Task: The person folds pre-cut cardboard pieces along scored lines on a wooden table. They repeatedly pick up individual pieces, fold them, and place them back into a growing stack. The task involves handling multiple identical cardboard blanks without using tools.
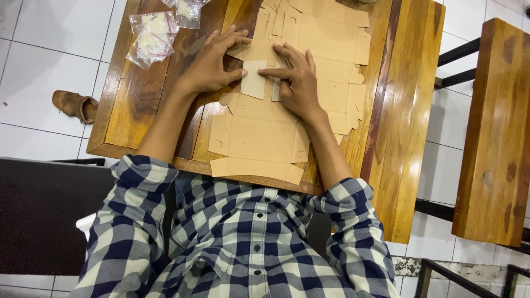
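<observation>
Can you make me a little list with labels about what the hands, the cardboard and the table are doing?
left hand: flat on the cardboard sheet, thumb by a folded flap
right hand: pressing the flap with one finger
cardboard sheet: brown, flat, cut for folding
more cardboard: stacked behind
plastic bags: far left corner of the table
table: wooden
shoe: on the tiled floor

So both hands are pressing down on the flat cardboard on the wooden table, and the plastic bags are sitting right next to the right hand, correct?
Not quite. In the head view the plastic bags lie near the left hand, not the right hand. Both hands do press on the flat cardboard on the wooden table.
</observation>
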